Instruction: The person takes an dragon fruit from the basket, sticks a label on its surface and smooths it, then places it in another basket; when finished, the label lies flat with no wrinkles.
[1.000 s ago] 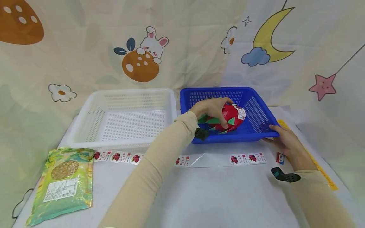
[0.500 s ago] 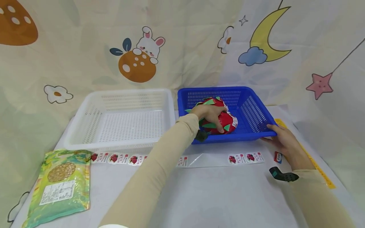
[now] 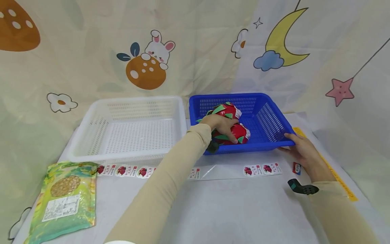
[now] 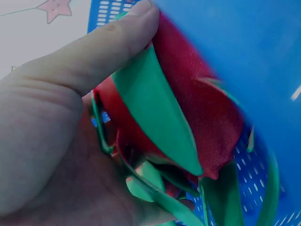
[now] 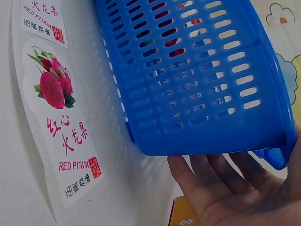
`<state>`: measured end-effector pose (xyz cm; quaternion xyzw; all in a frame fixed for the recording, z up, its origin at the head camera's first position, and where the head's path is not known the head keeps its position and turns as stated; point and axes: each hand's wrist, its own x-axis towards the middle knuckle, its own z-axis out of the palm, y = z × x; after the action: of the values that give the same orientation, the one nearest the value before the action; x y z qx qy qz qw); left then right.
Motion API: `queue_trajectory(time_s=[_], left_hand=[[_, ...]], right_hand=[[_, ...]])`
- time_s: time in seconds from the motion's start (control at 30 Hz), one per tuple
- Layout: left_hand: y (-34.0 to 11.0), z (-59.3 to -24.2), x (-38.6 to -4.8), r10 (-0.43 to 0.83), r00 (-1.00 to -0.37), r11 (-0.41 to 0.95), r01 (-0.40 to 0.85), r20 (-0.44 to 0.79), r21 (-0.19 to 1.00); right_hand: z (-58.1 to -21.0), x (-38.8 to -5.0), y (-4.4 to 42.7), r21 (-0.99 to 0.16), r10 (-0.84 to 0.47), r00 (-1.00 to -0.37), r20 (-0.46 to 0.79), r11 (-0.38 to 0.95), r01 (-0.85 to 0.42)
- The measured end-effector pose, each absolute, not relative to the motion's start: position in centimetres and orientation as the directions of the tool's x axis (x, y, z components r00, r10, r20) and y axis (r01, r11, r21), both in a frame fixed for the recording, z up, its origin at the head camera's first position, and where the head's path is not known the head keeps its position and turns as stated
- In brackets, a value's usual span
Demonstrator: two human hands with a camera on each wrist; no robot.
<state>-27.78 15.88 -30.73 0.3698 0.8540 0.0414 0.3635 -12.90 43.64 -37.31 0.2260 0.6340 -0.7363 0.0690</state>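
In the head view, a red dragon fruit [image 3: 242, 133] with green scales and a white label lies at the near left inside the blue basket [image 3: 275, 146]. My left hand [image 3: 221, 126] grips it from above, its thumb on the near side. The left wrist view shows that thumb [image 4: 108, 52] against a green scale; part of the other fingers is hidden. Just behind, a second dragon fruit [image 3: 228, 111] also bears a label. At the basket's near right corner my right hand [image 3: 306, 156] holds the rim, thumb on top and fingers [image 5: 221, 172] underneath.
Left of the blue basket stands a white basket [image 3: 128, 157]. A strip of dragon fruit stickers [image 3: 226, 173] runs along the table in front of both. A green-yellow bag [image 3: 62, 203] lies at the left. Near the right wrist are a small red-blue item [image 3: 297, 168] and an orange strip [image 3: 342, 186].
My left hand has moved left and down in the blue basket with the dragon fruit, so the second fruit behind shows. The right hand keeps its hold on the rim.
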Motion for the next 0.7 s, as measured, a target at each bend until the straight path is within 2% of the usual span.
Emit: queue_trajectory(time_s=[0.23,0.53,0.7], left_hand=[[15.2,-30.3,-27.9,0.650,-0.464,0.743,0.556,-0.602,0.374],[14.6,-29.9,-28.1,0.736,-0.416,0.662,0.604,-0.534,0.443],[14.4,-30.3,-28.0,0.747,-0.410,0.644,0.640,-0.524,0.418]], right_hand=[[-37.3,-13.0,43.7,-0.904,0.190,-0.887,-0.421,-0.166,0.394],[-37.3,-13.0,43.7,-0.903,0.197,-0.885,-0.423,-0.172,0.393],[-37.5,-13.1,43.7,-0.902,0.201,-0.881,-0.429,-0.147,0.406]])
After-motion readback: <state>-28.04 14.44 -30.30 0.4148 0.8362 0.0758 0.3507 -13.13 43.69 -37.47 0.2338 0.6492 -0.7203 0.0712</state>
